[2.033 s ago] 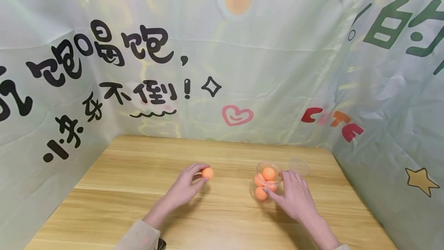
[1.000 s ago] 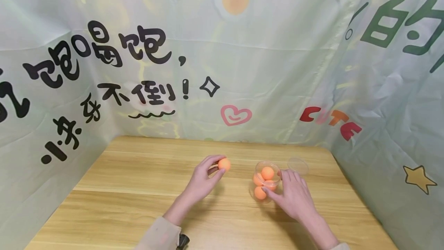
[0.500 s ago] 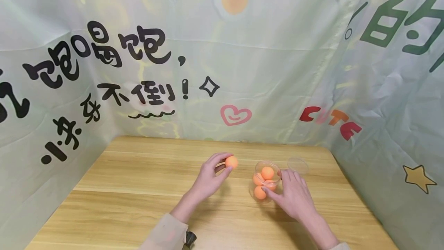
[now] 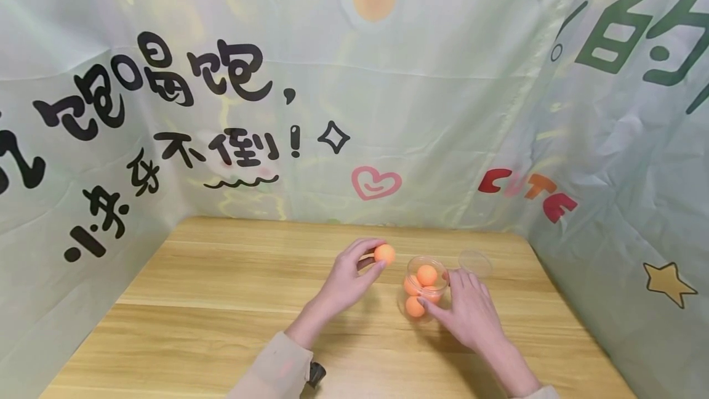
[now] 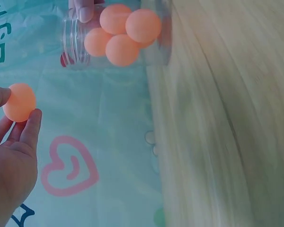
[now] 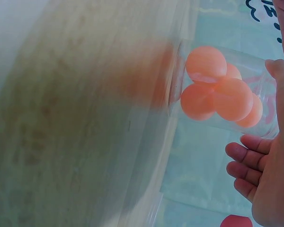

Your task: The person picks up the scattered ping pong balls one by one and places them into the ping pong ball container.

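My left hand (image 4: 349,274) pinches an orange ping-pong ball (image 4: 384,254) between thumb and fingertips, raised to the left of a clear plastic jar (image 4: 425,291). In the left wrist view the same ball (image 5: 20,102) shows at the fingertips, apart from the jar. The jar stands upright and uncovered on the table, with several orange balls (image 6: 233,99) heaped inside. My right hand (image 4: 471,311) holds the jar near its rim from the right side, thumb in front and fingers behind.
Just behind the right hand a clear round lid (image 4: 475,263) lies on the wooden table (image 4: 221,300). Printed fabric walls (image 4: 443,109) enclose the table at the back and on both sides.
My left hand has carried its ball rightward and a little farther back, closer to the jar. The right hand and the jar have stayed in place.
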Available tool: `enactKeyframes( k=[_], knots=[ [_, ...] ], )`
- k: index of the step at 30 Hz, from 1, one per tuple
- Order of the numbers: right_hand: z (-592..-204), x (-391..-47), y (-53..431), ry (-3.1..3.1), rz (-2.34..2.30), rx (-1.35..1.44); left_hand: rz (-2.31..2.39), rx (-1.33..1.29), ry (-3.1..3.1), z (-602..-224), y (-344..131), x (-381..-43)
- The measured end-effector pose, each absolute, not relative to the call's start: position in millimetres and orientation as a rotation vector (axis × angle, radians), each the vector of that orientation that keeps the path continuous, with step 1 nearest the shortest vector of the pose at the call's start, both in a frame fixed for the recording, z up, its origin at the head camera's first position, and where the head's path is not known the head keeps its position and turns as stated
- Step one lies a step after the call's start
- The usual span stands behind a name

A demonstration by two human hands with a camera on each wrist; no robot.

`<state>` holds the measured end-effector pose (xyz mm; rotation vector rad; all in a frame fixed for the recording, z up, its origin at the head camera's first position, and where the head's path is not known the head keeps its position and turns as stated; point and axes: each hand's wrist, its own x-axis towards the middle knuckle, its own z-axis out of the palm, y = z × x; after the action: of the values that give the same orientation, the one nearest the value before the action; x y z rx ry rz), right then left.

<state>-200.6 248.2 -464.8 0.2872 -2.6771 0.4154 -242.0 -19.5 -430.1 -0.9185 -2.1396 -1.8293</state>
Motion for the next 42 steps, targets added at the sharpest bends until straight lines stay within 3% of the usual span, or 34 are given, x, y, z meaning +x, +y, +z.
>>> enactKeyframes(
  k=[42],
  knots=[
    [-466,-200,251,-2.647,0.396,0.329,-1.455,-1.207,-2.327,-424,31,-253]
  ],
)
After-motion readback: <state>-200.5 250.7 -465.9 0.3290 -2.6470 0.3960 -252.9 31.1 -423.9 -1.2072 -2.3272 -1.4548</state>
